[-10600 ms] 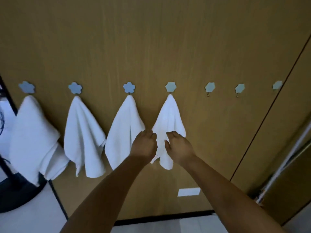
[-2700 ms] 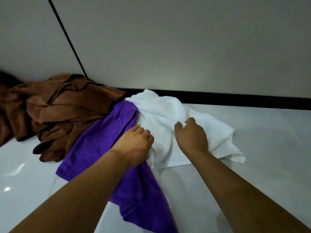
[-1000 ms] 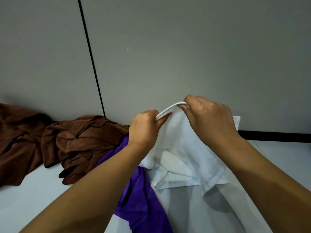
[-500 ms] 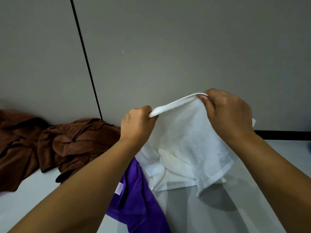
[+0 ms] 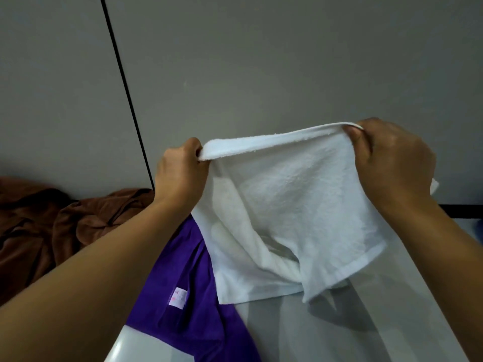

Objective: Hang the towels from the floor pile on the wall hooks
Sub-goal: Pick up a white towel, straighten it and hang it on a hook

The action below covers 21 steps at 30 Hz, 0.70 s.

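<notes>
I see a towel [image 5: 287, 205] stretched between my left hand [image 5: 180, 173] and right hand [image 5: 392, 163], its bottom edge on the floor [image 5: 339, 340]. Left of it lies a second towel [image 5: 188, 296]; farther left, a heap [image 5: 52, 226] against the wall [image 5: 261, 61].

Dim, even indoor light; my feed is soft but readable.

I see a flat, muted cast over the grey wall [image 5: 261, 61], with no hard highlights above the fingers [image 5: 352, 134]. Below the fingers, the white towel [image 5: 287, 205] is the brightest surface and throws a soft-edged dark shadow onto the floor [image 5: 339, 335] beneath its hanging corner, so light falls from above. A pale sheen of glare shows on the glossy floor low and left of the fingers. The wall seam [image 5: 125, 92] leans from wide-angle distortion. Forearms nearest me look slightly soft.
</notes>
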Motion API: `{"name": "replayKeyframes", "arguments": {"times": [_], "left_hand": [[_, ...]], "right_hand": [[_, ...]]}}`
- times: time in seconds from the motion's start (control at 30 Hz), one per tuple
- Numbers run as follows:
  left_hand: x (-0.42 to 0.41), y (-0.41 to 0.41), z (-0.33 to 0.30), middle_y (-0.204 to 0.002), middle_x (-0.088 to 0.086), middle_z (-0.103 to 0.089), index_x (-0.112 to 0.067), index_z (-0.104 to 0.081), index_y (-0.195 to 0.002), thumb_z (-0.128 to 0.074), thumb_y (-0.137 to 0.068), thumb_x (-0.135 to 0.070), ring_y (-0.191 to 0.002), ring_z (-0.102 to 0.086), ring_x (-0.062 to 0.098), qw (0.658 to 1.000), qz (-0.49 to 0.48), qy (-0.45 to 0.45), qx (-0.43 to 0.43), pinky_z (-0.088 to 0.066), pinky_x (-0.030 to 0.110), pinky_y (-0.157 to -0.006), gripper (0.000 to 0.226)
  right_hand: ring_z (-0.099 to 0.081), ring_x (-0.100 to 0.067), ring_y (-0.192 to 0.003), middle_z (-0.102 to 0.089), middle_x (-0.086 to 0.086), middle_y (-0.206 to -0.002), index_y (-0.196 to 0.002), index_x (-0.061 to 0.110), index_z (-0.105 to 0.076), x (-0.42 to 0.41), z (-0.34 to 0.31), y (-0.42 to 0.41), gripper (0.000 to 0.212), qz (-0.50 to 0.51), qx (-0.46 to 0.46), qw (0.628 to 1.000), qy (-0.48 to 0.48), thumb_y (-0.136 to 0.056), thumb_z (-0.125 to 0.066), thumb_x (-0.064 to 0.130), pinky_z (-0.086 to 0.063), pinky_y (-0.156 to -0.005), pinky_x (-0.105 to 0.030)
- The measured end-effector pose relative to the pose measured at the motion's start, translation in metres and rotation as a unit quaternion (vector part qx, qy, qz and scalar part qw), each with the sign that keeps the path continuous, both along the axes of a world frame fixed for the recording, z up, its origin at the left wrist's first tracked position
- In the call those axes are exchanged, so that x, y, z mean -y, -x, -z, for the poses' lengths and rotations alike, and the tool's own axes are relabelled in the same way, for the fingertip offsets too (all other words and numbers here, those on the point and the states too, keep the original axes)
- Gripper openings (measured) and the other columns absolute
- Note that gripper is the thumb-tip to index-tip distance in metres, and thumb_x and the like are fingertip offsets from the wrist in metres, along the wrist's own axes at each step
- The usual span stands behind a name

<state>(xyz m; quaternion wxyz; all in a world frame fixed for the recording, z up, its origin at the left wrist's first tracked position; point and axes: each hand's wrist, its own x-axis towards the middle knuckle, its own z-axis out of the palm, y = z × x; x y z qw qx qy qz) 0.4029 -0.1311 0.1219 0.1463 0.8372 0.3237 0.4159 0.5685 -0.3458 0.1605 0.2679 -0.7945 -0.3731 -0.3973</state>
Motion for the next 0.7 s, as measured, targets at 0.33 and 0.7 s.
{"name": "replayKeyframes", "arguments": {"times": [0.33, 0.7], "left_hand": [[-0.039, 0.017, -0.010, -0.064, 0.008, -0.043, -0.005, -0.053, -0.081, -0.050, -0.090, -0.016, -0.070, -0.042, 0.024, 0.988, -0.069, 0.091, 0.100, -0.024, 0.029, -0.057, 0.014], [-0.105, 0.067, 0.003, -0.085, 0.023, -0.055, -0.011, -0.051, -0.084, -0.051, -0.091, -0.032, -0.081, -0.054, 0.038, 0.975, -0.166, 0.104, 0.106, -0.042, 0.044, -0.070, 0.022]], "right_hand": [[-0.040, -0.022, -0.063, -0.061, -0.020, -0.077, -0.092, 0.001, -0.063, 0.022, 0.010, -0.017, 0.038, 0.049, -0.063, 0.996, -0.034, -0.100, -0.043, 0.032, -0.027, -0.059, -0.031], [-0.044, -0.025, -0.069, -0.059, -0.021, -0.081, -0.097, -0.001, -0.061, 0.046, 0.023, -0.036, 0.044, 0.105, -0.182, 0.972, -0.106, -0.100, -0.039, 0.038, -0.028, -0.063, -0.030]]}}
